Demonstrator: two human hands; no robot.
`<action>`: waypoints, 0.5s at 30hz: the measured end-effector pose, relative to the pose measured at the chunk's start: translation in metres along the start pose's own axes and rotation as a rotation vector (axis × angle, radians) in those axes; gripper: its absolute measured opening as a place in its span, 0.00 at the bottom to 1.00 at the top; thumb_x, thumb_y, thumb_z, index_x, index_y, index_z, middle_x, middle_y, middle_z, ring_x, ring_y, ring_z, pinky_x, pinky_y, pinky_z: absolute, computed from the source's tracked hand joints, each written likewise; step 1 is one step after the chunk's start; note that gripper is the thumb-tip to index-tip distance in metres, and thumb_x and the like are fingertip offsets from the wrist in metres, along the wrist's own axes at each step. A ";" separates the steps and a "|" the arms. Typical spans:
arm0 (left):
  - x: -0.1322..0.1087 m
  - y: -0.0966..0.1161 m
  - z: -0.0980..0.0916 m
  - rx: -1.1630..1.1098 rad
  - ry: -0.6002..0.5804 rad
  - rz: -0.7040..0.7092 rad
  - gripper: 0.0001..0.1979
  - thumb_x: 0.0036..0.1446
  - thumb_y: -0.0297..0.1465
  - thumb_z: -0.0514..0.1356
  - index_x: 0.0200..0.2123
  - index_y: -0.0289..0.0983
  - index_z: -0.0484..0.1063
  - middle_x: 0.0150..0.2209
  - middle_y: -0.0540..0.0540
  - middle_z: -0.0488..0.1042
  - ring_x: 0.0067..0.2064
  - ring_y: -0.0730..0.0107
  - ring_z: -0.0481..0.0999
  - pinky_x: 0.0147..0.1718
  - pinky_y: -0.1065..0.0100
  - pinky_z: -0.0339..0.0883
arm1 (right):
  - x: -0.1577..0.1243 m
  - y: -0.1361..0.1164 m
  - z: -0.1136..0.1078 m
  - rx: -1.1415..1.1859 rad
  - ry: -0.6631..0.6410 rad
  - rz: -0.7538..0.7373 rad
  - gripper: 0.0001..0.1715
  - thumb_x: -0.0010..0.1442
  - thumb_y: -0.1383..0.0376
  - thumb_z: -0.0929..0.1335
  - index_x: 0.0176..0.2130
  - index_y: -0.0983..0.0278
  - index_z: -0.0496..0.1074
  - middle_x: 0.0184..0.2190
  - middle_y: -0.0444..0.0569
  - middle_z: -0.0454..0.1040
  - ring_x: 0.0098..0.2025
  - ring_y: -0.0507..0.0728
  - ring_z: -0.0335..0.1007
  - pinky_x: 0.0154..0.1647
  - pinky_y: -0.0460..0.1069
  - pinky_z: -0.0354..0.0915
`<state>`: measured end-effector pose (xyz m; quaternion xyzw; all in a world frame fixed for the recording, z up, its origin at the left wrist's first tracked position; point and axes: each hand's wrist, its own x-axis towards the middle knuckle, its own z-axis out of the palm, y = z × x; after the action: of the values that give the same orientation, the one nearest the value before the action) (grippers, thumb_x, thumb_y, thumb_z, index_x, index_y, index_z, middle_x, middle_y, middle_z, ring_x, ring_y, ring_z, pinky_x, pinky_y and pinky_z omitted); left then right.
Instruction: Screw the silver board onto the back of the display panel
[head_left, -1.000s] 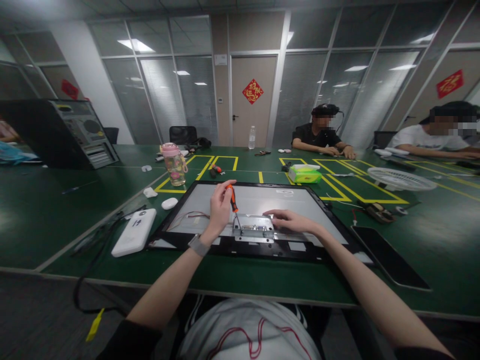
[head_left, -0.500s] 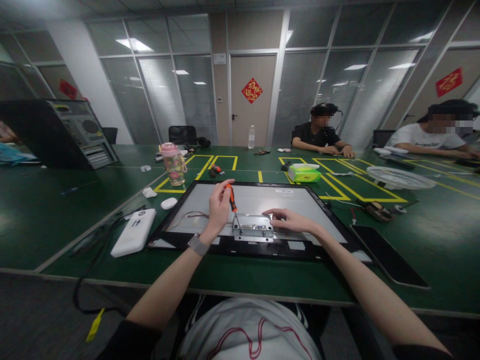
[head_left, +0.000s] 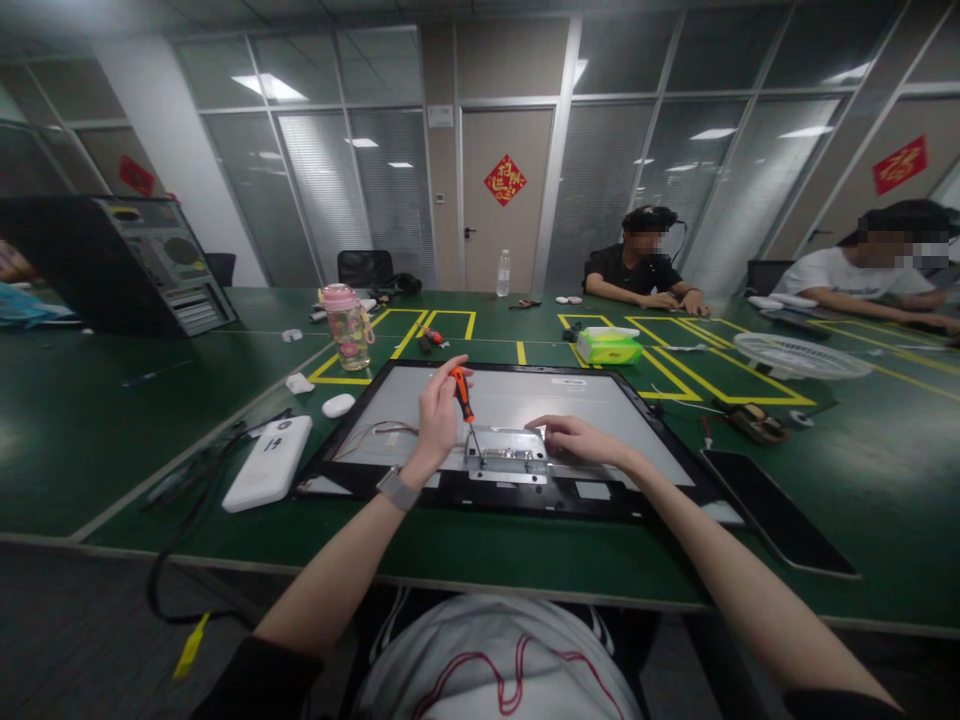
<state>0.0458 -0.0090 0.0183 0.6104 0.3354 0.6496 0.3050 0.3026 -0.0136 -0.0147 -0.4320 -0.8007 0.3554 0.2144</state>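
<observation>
An orange and black screwdriver (head_left: pixel 463 394) is in my left hand (head_left: pixel 438 412), its handle tilted and its shaft pointing down to the near left part of a metal bracket (head_left: pixel 508 478). The bracket, with a row of ports, sits on the back of a flat display panel (head_left: pixel 382 395) with a black frame. My right hand (head_left: pixel 574 440) lies at the bracket's right end, fingers reaching over its top edge; whether it grips the bracket is too small to tell. Thin wires run over the panel's left part.
A white power bank (head_left: pixel 268 465) and cables lie left of the panel, a black phone (head_left: pixel 780 512) right of it. Behind stand a pink-lidded bottle (head_left: pixel 346 328) and a green tissue pack (head_left: pixel 609 346). Two people sit across the table (head_left: pixel 525 560) at the right.
Both hands stay almost where they were. The fingers of my left hand have shifted slightly on the screwdriver handle, and my right fingers are slightly more bent.
</observation>
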 end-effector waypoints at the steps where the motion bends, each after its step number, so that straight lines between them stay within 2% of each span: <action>1: 0.000 0.001 0.000 0.005 0.001 0.001 0.18 0.62 0.34 0.47 0.50 0.37 0.70 0.40 0.43 0.75 0.38 0.69 0.75 0.36 0.68 0.69 | 0.000 0.000 0.000 -0.021 0.000 -0.005 0.25 0.57 0.69 0.60 0.53 0.68 0.69 0.26 0.44 0.67 0.28 0.52 0.62 0.31 0.47 0.59; 5: -0.001 0.005 0.002 0.027 0.001 0.029 0.16 0.62 0.33 0.50 0.50 0.37 0.70 0.38 0.44 0.74 0.36 0.70 0.73 0.34 0.69 0.68 | 0.000 0.001 0.000 -0.056 0.001 -0.054 0.27 0.55 0.70 0.61 0.54 0.68 0.68 0.24 0.41 0.63 0.27 0.51 0.60 0.30 0.46 0.58; 10: -0.004 0.008 0.005 0.141 -0.055 0.125 0.13 0.59 0.32 0.57 0.46 0.38 0.73 0.35 0.47 0.69 0.35 0.73 0.69 0.34 0.72 0.65 | -0.001 -0.001 0.000 -0.047 -0.002 -0.049 0.28 0.54 0.70 0.61 0.54 0.69 0.68 0.24 0.41 0.62 0.27 0.51 0.60 0.30 0.46 0.58; 15: -0.004 0.008 0.003 0.184 -0.047 0.172 0.12 0.56 0.31 0.60 0.44 0.39 0.74 0.34 0.49 0.65 0.35 0.73 0.68 0.35 0.73 0.65 | -0.002 -0.005 0.001 -0.036 0.000 -0.045 0.28 0.54 0.70 0.61 0.54 0.68 0.68 0.23 0.41 0.62 0.27 0.51 0.60 0.31 0.46 0.58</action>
<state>0.0496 -0.0165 0.0221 0.6773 0.3328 0.6253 0.1987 0.3005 -0.0171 -0.0117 -0.4177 -0.8164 0.3359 0.2147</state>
